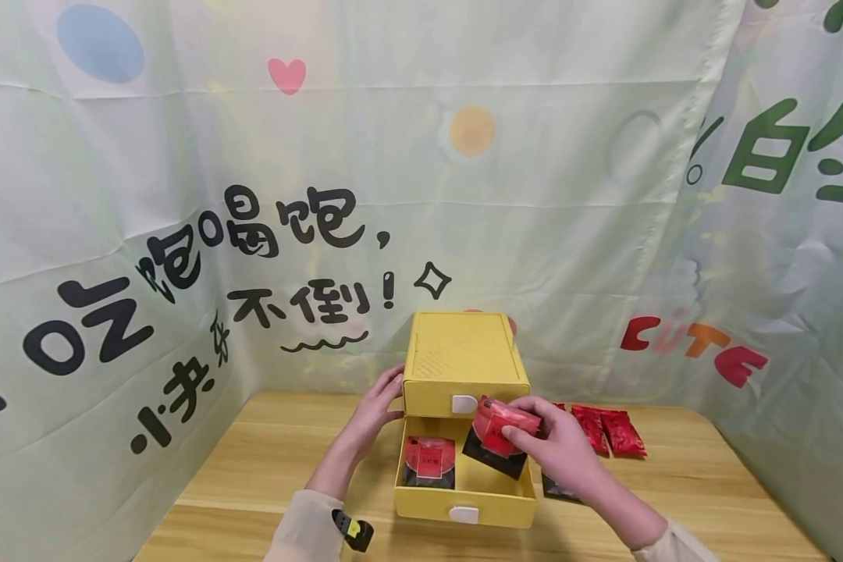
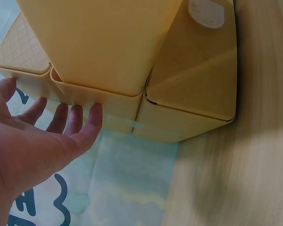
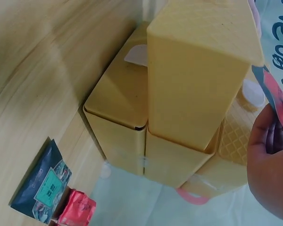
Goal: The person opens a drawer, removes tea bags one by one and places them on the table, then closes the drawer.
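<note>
A yellow drawer cabinet (image 1: pixel 467 343) stands on the table with its middle drawer (image 1: pixel 421 501) pulled out. My left hand (image 1: pixel 374 414) is at the cabinet's left side; in the left wrist view its spread fingertips (image 2: pixel 95 113) touch the side wall. Over the right part of the drawer, my right hand (image 1: pixel 565 449) pinches a red and black sachet (image 1: pixel 495 454) by its upper edge, tilted. Part of that sachet (image 3: pixel 272 96) shows at the right wrist view's edge. A similar sachet (image 1: pixel 428 466) lies in the drawer's left part.
Red packets (image 1: pixel 624 433) lie on the wooden table (image 1: pixel 688 484) right of the cabinet. A dark sachet with a green label (image 3: pixel 46 186) lies nearby, partly hidden by my right arm in the head view. A printed cloth (image 1: pixel 562 234) hangs behind the table.
</note>
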`<action>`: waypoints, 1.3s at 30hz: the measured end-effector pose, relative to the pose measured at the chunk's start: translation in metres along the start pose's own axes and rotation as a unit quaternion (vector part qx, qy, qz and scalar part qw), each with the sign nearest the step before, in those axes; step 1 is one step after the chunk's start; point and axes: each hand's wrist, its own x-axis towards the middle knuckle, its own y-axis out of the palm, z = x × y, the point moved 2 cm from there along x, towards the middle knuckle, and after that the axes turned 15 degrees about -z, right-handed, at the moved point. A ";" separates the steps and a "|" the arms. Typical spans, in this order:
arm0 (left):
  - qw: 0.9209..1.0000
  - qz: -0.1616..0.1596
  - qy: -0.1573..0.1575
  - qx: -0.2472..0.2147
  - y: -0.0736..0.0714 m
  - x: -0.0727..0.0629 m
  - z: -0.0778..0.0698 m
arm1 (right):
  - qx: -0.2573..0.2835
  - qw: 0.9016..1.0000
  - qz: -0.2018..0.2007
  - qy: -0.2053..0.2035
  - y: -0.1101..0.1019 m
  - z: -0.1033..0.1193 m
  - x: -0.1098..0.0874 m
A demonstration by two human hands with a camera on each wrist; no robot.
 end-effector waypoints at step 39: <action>1.000 0.001 0.002 -0.001 0.001 0.001 0.000 | -0.033 0.990 -0.132 0.042 -0.070 -0.062 0.001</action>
